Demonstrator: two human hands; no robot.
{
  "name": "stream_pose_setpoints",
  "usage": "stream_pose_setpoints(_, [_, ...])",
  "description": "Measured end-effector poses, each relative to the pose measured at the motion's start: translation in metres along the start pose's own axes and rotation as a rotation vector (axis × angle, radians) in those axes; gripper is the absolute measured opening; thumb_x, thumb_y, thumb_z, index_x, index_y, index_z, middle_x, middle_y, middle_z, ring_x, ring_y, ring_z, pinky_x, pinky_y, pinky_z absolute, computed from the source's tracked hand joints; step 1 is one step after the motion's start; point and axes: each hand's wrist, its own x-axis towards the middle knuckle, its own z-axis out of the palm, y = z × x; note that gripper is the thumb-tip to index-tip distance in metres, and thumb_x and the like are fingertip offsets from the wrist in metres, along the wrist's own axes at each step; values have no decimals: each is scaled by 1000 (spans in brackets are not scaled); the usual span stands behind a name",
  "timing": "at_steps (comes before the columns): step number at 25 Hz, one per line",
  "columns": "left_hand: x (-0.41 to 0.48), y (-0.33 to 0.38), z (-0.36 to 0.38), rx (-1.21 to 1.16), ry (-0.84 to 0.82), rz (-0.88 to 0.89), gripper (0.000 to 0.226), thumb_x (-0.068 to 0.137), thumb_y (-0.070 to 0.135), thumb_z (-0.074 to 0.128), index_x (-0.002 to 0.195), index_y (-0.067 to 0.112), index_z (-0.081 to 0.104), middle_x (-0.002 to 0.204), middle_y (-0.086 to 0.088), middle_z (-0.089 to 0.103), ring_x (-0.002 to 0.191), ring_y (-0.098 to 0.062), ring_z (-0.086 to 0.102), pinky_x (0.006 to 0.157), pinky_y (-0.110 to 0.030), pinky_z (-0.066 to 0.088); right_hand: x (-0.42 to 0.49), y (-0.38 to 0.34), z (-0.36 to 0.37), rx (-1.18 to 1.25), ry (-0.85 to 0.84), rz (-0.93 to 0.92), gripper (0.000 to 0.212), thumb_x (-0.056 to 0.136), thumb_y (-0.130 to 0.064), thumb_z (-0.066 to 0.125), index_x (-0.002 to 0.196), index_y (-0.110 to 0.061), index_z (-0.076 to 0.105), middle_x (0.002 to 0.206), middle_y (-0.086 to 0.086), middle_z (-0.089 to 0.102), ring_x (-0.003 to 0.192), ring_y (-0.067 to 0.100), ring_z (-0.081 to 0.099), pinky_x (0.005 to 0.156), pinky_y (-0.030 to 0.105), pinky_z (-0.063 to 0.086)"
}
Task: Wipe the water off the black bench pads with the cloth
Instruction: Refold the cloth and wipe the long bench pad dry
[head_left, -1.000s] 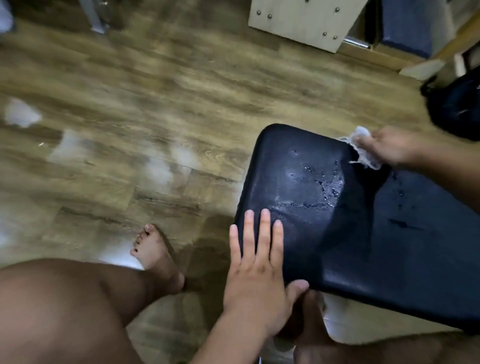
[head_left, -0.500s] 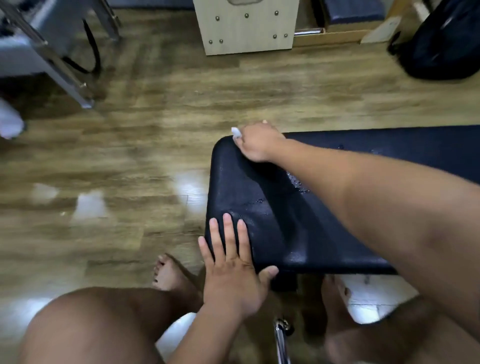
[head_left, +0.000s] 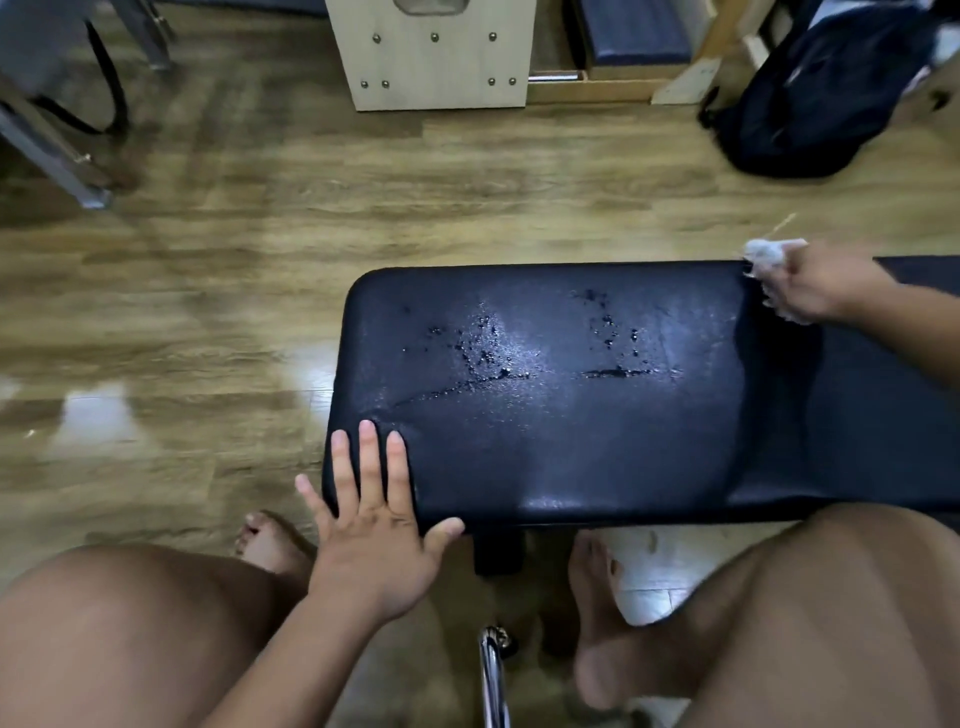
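Head view: black bench pad (head_left: 545, 395) centred, long axis left to right, over wood-look floor (head_left: 208, 291). Left hand (head_left: 371, 525) laid flat on near-left corner of pad, fingers spread, bracing only, gripping nothing. Right hand (head_left: 815, 288) at far edge of pad, toward right end, closed around bunched white cloth (head_left: 769, 252); cloth protruding past fingers at pad edge. Compared with half a second ago: right hand and cloth shifted from far-left corner to far-right portion, consistent with one pass along far edge. Water (head_left: 488, 358) present as beads and two thin streaks across centre of pad, plus second cluster further right. Judged state of task: middle band unwiped; further passes nearer to body required. Adjoining pad section at right dark, wetness not discernible.
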Motion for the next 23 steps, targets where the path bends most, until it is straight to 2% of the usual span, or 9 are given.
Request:
stream_pose_setpoints(1, [0, 1, -4, -19, -20, -10, 102, 62, 82, -10, 130, 17, -47, 142, -8, -53, 131, -33, -49, 110, -68, -16, -9, 0, 10, 45, 31, 21, 89, 78, -81, 8, 97, -11, 59, 98, 26, 66, 96, 44, 61, 84, 42, 48])
stream_pose_setpoints(3, [-1, 4, -11, -22, -57, -18, 100, 59, 81, -12, 126, 17, -50, 139, -8, -57, 129, -34, -51, 109, -68, -17, -34, -10, 28, 75, 19, 100, 66, 94, -59, 23, 115, -6, 56, 116, 31, 60, 116, 54, 48, 100, 47, 38])
stream_pose_setpoints(5, [-3, 4, -13, -26, -83, -17, 99, 57, 80, -14, 124, 16, -51, 137, -9, -58, 129, -35, -51, 108, -69, -16, -66, -19, 45, 122, 24, 73, 54, 97, -48, 30, 131, -10, 48, 135, 25, 51, 128, 55, 35, 109, 48, 29])
stream_pose_setpoints(7, [-5, 5, -10, -45, -42, 9, 102, 59, 80, -12, 130, 15, -46, 140, -8, -56, 131, -34, -50, 108, -70, -16, -112, -35, 58, 210, 66, 9, 51, 98, -44, 34, 140, -16, 41, 148, 14, 41, 137, 46, 29, 113, 46, 23])
stream_pose_setpoints(10, [-7, 2, -6, -89, 40, 33, 109, 64, 81, -7, 145, 14, -30, 148, -6, -47, 135, -30, -45, 109, -69, -17, -183, -74, 89, 283, 84, -108, 55, 99, -43, 34, 147, -17, 34, 155, 4, 31, 146, 22, 19, 120, 44, 10])
stream_pose_setpoints(14, [-9, -1, -6, -116, 56, 54, 112, 66, 86, 1, 152, 17, -17, 154, -4, -37, 138, -26, -41, 109, -67, -18, -255, -113, 119, 139, 116, -219, 61, 95, -44, 24, 144, -12, 39, 151, 4, 38, 143, 24, 28, 114, 51, 18])
stream_pose_setpoints(16, [-10, -2, -7, -100, 63, 53, 111, 67, 86, 2, 153, 17, -16, 155, -4, -36, 139, -26, -40, 110, -67, -16, -251, -122, 118, 124, 110, -202, 65, 94, -46, 16, 147, -12, 33, 155, 4, 32, 145, 24, 23, 115, 53, 16])
stream_pose_setpoints(19, [-10, -2, -5, -103, 60, 56, 112, 67, 87, -2, 153, 17, -17, 154, -4, -37, 139, -27, -40, 111, -67, -15, -206, -134, 103, 131, 88, -185, 70, 93, -49, 1, 153, -14, 10, 162, 0, 7, 149, 21, 0, 118, 51, 4])
stream_pose_setpoints(23, [-7, -4, 1, -116, 88, 68, 114, 69, 89, -8, 155, 14, -4, 158, -6, -26, 144, -29, -30, 112, -66, -7, -119, -153, 75, 86, 56, -200, 60, 100, -38, 16, 152, -12, 2, 162, 4, 0, 148, 24, -3, 117, 56, 4])
